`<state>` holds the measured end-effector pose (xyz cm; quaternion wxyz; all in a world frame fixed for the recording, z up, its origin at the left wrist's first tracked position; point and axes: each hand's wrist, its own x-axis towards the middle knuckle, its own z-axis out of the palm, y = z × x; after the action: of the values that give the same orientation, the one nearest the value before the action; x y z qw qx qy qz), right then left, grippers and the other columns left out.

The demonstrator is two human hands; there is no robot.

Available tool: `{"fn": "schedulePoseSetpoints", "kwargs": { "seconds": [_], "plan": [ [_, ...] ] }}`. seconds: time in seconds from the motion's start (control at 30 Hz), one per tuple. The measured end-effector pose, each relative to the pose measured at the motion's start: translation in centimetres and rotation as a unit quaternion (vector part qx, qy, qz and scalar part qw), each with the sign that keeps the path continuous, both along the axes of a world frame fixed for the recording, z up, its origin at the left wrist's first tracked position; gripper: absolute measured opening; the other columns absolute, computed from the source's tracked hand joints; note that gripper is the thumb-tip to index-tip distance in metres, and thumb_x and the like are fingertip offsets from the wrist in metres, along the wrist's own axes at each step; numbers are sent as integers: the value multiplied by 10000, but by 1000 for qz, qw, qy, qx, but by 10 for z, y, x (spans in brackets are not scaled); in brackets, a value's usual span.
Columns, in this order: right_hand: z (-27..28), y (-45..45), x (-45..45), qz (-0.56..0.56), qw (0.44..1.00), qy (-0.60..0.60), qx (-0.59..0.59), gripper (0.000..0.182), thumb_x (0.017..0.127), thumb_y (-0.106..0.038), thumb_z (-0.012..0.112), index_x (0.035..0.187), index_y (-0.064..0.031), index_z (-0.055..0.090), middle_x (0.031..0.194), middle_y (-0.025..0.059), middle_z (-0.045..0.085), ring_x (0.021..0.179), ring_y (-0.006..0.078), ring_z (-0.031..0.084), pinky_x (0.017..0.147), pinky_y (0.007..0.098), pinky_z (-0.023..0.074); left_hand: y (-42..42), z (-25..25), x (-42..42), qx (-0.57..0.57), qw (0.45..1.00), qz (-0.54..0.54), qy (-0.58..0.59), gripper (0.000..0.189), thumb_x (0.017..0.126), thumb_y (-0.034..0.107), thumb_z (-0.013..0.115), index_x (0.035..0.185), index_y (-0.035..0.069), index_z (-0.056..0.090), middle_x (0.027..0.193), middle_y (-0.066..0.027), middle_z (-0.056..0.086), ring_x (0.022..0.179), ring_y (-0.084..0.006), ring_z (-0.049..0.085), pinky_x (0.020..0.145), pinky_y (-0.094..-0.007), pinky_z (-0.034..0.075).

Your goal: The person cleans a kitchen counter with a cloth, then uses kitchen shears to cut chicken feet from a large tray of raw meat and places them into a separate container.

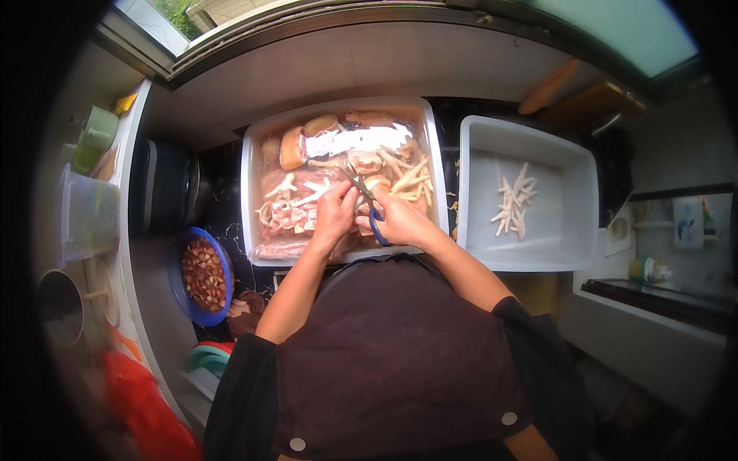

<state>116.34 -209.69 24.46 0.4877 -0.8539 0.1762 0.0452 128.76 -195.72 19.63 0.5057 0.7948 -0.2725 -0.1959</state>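
Observation:
A large white plastic tub point(249, 190) in front of me holds water and raw meat. Over it, my right hand point(398, 219) grips blue-handled scissors point(377, 227), their blades spread apart and pointing away from me. My left hand point(336, 212) pinches a small pale piece point(360, 201), probably part of a chicken foot, beside the blades; my fingers hide most of it. Several chicken feet point(412, 180) lie at the tub's right side, and another chicken foot point(282, 187) rests on the left. Pinkish meat pieces point(288, 216) and a skin-on cut point(292, 148) are around them.
To the right, a second white tub point(530, 256) contains several chicken feet point(515, 199). A blue basin point(229, 271) of chopped reddish-brown pieces point(203, 274) stands at the left. The wall and window frame point(323, 17) bound the far side. Shelving point(130, 190) edges the left.

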Motion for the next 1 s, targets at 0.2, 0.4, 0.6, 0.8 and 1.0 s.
{"fn": "schedulePoseSetpoints", "kwargs": {
  "seconds": [0.2,0.4,0.6,0.8,1.0],
  "plan": [
    [0,1,0,14,1000,17,2,422,875,-371,748,1119,-43,643,929,167,714,888,325,700,776,408,527,3,-2,-1,-38,998,19,37,204,954,142,614,1044,-24,689,855,-158,695,788,-207,670,701,-347,509],
    [-28,7,-2,-18,1000,-9,4,456,865,-423,735,1040,-11,647,849,238,687,833,410,680,730,464,518,2,-21,1,10,988,53,148,197,957,166,639,1023,-18,616,786,-92,662,729,-160,646,601,-307,503],
    [-2,-6,-6,-81,996,44,-3,472,871,-428,739,1014,13,649,839,226,682,797,387,681,727,438,516,-2,10,1,-28,956,56,287,248,932,123,697,1066,16,517,746,-49,618,575,-123,603,459,-259,484],
    [0,3,-4,-51,995,-6,91,473,835,-407,771,1026,8,651,825,166,683,769,302,673,724,392,516,-4,7,-3,-27,988,44,149,245,932,144,675,1083,-39,616,816,-74,648,704,-109,625,607,-274,516],
    [6,2,-4,-41,998,-16,44,476,845,-393,760,1106,-13,639,864,172,694,827,317,687,748,401,520,-1,-1,-6,-14,993,44,106,315,930,159,672,1181,-29,640,867,-78,670,739,-105,615,631,-277,511]
  ]
}}
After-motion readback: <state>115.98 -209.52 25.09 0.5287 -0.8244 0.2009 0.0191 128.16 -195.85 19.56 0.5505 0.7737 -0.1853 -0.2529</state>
